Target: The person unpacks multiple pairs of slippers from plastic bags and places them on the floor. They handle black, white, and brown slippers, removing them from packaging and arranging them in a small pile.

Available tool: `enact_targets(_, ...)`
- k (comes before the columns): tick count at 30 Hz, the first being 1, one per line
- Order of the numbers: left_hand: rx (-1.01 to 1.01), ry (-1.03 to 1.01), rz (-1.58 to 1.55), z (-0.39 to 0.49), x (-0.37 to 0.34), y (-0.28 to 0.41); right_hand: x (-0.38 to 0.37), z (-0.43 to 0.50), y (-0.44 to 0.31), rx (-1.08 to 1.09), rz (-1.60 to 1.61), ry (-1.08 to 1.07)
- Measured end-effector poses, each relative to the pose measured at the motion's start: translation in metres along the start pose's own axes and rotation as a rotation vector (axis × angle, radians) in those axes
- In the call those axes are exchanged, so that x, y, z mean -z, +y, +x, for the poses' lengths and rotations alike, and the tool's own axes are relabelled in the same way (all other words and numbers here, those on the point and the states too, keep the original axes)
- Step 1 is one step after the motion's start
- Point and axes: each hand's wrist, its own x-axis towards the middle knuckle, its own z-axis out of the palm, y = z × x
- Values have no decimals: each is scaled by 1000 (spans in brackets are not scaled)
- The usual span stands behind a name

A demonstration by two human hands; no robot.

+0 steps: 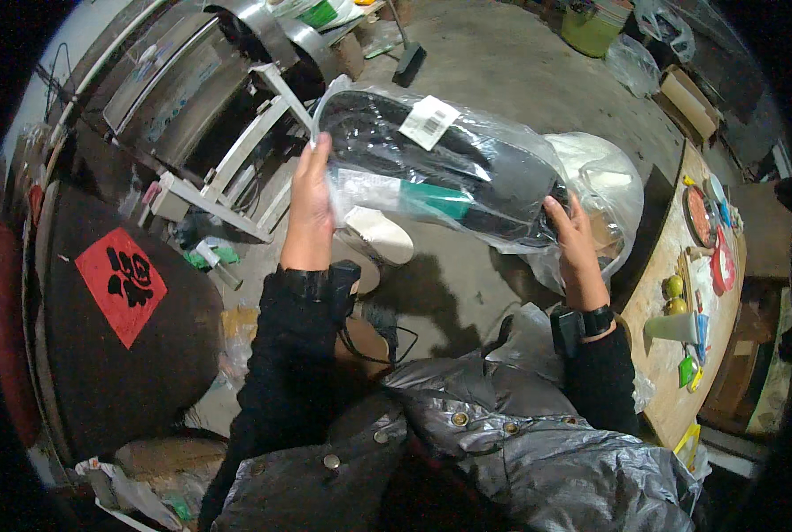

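Observation:
My left hand (313, 183) and my right hand (576, 229) hold a long clear plastic package (429, 163) between them, tilted down to the right. A black article with rounded ends lies inside; what it is I cannot tell. On the wrapping is a white barcode label (430, 122), and a white and green band (402, 191) runs along the near side. My left fingers grip the left end, while my right thumb and fingers pinch the lower right corner. A white plastic bag (598, 193) with things in it stands beyond the right end.
At right, a wooden table (658, 372) bears a pale green cup (672, 328), round yellow-green fruits (675, 296) and a pink dish (721, 259). A metal-framed machine (236, 159) stands at left. A broom (409, 63) and a green bucket (594, 26) are farther off.

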Motion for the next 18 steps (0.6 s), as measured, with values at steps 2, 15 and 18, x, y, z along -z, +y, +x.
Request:
enact_targets(2, -13, 14, -52, -1, -1, -5, 1, 0, 0, -58, -28, 2)
enact_targets(15, -21, -37, -124, 3, -2, -5, 2, 3, 10, -57, -20, -5)
enact_targets(18, -24, -29, -111, 1, -2, -4, 0, 3, 11, -68, -5, -14)
